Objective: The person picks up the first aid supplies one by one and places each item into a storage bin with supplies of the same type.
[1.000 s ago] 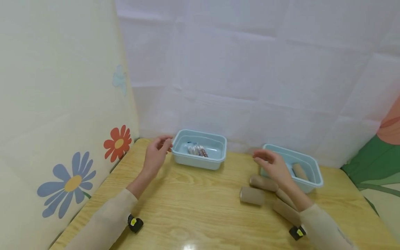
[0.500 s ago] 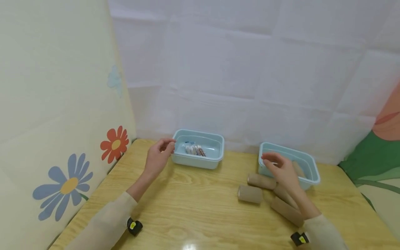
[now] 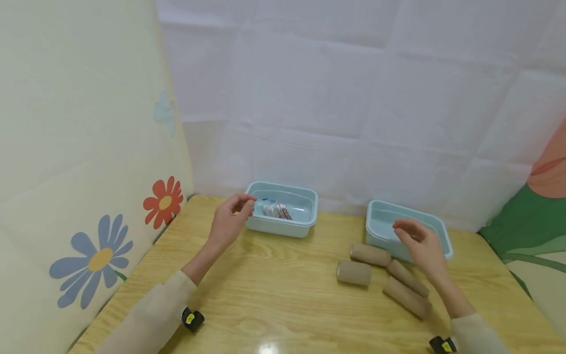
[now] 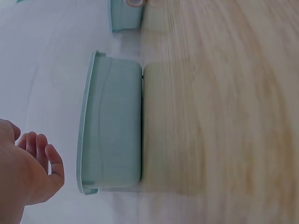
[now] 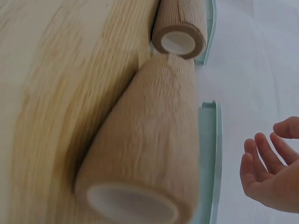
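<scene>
Head view: left hand [image 3: 229, 222], right hand [image 3: 423, 248] — grip loosely apart — near smooth bins [image 3: 278, 227] (crinkled, tubular rolls [image 3: 353, 273] alongside one).

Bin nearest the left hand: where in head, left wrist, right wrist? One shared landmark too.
Head: left bin, just below centre, beside the left hand.
Left wrist: left of centre, side-on.
Right wrist: top edge, right of centre, partly behind a brown roll.
Shared landmark: right bin, at top edge in left wrist, lower right in right wrist.

The left grip [image 4: 35, 170], lower left, sits apart from a teal bin [image 4: 114, 123] left of centre; a second bin [image 4: 125, 17] shows at the top edge, the wood-grain desk [image 4: 229, 112] at right.
</scene>
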Tool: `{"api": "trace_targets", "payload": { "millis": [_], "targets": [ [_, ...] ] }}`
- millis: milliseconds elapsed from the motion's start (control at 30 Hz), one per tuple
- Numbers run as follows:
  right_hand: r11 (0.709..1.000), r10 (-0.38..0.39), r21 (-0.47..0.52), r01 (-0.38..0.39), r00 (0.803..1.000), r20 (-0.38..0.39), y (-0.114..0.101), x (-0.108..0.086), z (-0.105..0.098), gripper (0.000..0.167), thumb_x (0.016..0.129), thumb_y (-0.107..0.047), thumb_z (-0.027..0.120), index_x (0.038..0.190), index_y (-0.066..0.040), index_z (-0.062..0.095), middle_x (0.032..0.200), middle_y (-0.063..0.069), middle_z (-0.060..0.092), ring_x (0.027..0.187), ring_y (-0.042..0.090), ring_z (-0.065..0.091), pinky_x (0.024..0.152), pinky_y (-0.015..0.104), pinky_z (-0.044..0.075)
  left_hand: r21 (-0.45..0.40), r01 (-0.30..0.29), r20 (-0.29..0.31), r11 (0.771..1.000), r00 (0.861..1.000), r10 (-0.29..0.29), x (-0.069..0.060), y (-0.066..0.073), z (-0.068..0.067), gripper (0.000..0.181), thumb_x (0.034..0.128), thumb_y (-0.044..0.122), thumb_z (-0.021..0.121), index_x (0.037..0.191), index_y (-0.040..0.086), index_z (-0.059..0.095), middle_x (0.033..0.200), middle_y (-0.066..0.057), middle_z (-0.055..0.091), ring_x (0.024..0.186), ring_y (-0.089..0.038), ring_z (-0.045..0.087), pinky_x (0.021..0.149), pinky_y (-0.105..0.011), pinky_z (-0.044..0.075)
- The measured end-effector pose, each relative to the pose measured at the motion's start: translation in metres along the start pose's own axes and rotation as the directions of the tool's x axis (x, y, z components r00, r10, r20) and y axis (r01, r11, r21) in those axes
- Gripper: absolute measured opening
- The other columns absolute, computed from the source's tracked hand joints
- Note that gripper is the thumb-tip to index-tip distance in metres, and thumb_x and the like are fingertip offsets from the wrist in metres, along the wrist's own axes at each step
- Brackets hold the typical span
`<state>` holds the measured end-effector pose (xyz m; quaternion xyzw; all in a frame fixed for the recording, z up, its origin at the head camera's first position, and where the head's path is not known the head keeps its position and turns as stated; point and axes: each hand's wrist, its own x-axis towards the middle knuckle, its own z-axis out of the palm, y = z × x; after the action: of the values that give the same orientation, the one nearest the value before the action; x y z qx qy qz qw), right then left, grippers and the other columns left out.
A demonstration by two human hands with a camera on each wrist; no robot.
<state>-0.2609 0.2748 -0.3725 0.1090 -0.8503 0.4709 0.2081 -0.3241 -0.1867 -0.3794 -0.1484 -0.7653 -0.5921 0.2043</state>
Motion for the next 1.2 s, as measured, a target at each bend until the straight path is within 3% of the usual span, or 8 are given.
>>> {"api": "trace_targets", "payload": {
  "millis": [233, 467, 600, 733, 867, 1033, 1200],
  "targets": [
    [0.997, 0.065, -0.025, -0.067, 0.996, -0.053, 0.011, -0.006, -0.024, 0.036, 0.102, -0.026, 0.067, 0.127, 0.000, 0.067, 0.121, 0.013, 0.068, 0.105, 0.000, 0.060, 0.081, 0.012, 0.049, 0.053, 0.024, 0.101, 0.998, 0.994, -0.029, -0.003, -0.002, 0.006, 0.030, 0.1038, 0.032, 0.062, 0.118, 0.008, 0.071, 0.100, -0.013, 0.069, 0.087, -0.028, 0.064, 0.071, -0.026, 0.054],
    [0.994, 0.069, -0.071, -0.080, 0.986, -0.151, 0.028, -0.006, -0.045, 0.033, 0.101, -0.023, 0.068, 0.122, 0.003, 0.068, 0.108, -0.005, 0.072, 0.098, -0.004, 0.060, 0.076, 0.010, 0.048, 0.048, 0.005, 0.182, 0.999, 0.983, -0.014, -0.009, 0.001, 0.013, 0.031, 0.1036, 0.035, 0.062, 0.119, 0.009, 0.071, 0.101, -0.020, 0.069, 0.092, -0.040, 0.065, 0.065, -0.030, 0.052],
    [0.992, 0.078, -0.079, -0.095, 0.977, -0.197, 0.036, -0.006, -0.061, 0.034, 0.102, -0.022, 0.066, 0.121, 0.006, 0.067, 0.102, -0.015, 0.068, 0.095, -0.005, 0.059, 0.077, 0.010, 0.047, 0.044, -0.018, 0.208, 0.999, 0.978, 0.008, -0.012, 0.006, 0.018, 0.029, 0.1036, 0.031, 0.063, 0.119, 0.008, 0.070, 0.104, -0.018, 0.070, 0.091, -0.032, 0.066, 0.071, -0.033, 0.055],
    [0.983, 0.134, -0.093, -0.158, 0.966, -0.223, 0.043, -0.005, -0.079, 0.041, 0.102, -0.028, 0.065, 0.124, 0.006, 0.066, 0.100, -0.022, 0.065, 0.094, -0.004, 0.057, 0.076, 0.010, 0.044, 0.047, -0.056, 0.235, 0.997, 0.971, 0.043, -0.014, 0.010, 0.022, 0.025, 0.1035, 0.029, 0.064, 0.118, 0.010, 0.071, 0.107, -0.014, 0.070, 0.092, -0.021, 0.065, 0.077, -0.032, 0.056],
    [0.960, 0.245, -0.092, -0.266, 0.950, -0.192, 0.052, -0.004, -0.092, 0.050, 0.101, -0.037, 0.064, 0.130, 0.004, 0.062, 0.104, -0.023, 0.062, 0.094, -0.006, 0.053, 0.075, 0.013, 0.044, 0.053, -0.109, 0.259, 0.993, 0.962, 0.092, -0.014, 0.014, 0.024, 0.022, 0.1038, 0.025, 0.063, 0.119, 0.011, 0.071, 0.108, -0.012, 0.070, 0.093, -0.020, 0.064, 0.078, -0.033, 0.055],
    [0.929, 0.355, -0.075, -0.363, 0.929, -0.103, 0.067, -0.006, -0.098, 0.057, 0.104, -0.038, 0.058, 0.139, 0.007, 0.054, 0.109, -0.013, 0.060, 0.090, -0.006, 0.055, 0.073, 0.018, 0.050, 0.082, -0.166, 0.279, 0.983, 0.950, 0.138, -0.015, 0.016, 0.026, 0.019, 0.1034, 0.016, 0.063, 0.120, 0.008, 0.070, 0.106, -0.009, 0.070, 0.091, -0.020, 0.064, 0.076, -0.034, 0.056],
    [0.920, 0.392, 0.039, -0.391, 0.920, -0.032, 0.079, -0.008, -0.099, 0.061, 0.106, -0.033, 0.056, 0.141, 0.015, 0.046, 0.097, -0.020, 0.062, 0.084, -0.005, 0.061, 0.074, 0.021, 0.055, 0.105, -0.201, 0.296, 0.974, 0.941, 0.163, -0.024, 0.041, 0.027, 0.017, 0.1027, 0.007, 0.062, 0.117, 0.001, 0.069, 0.101, -0.007, 0.069, 0.087, -0.022, 0.064, 0.075, -0.035, 0.056]
  ]
}}
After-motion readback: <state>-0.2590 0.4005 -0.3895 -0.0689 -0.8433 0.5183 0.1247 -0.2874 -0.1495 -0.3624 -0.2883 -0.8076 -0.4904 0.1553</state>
